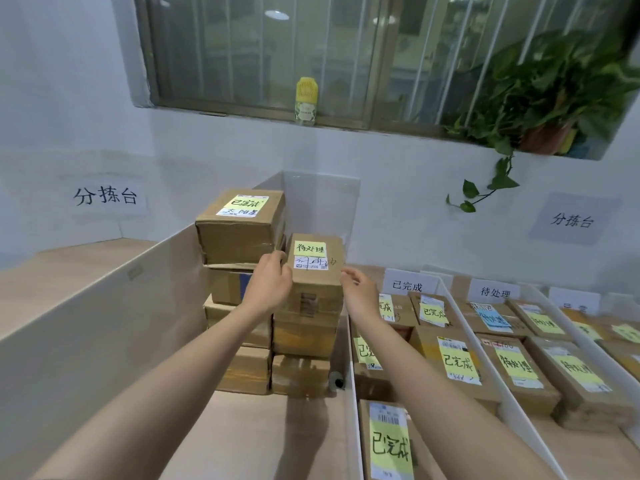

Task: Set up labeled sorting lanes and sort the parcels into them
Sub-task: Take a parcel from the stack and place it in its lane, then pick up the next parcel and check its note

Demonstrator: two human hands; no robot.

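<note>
A small cardboard parcel (pixel 317 271) with a yellow note reading 待处理 tops the right-hand stack of unsorted boxes. My left hand (pixel 270 284) grips its left side, fingers curled at the top edge. My right hand (pixel 358 289) is at its right edge, fingers curled against the box. To the left a taller stack is topped by a parcel (pixel 240 225) marked 已完成. On the right, white dividers (pixel 485 362) form lanes. One lane carries a standing card 已完成 (pixel 408 285), the neighbouring one a card 待处理 (pixel 495 292). Labelled parcels lie in both lanes.
A tall white panel (pixel 104 306) walls off the left side of the pile. A small dark cylinder (pixel 336 380) lies at the foot of the stacks. Paper signs (pixel 105 195) hang on the wall. A yellow bottle (pixel 305 100) and a trailing plant (pixel 540 109) occupy the window sill.
</note>
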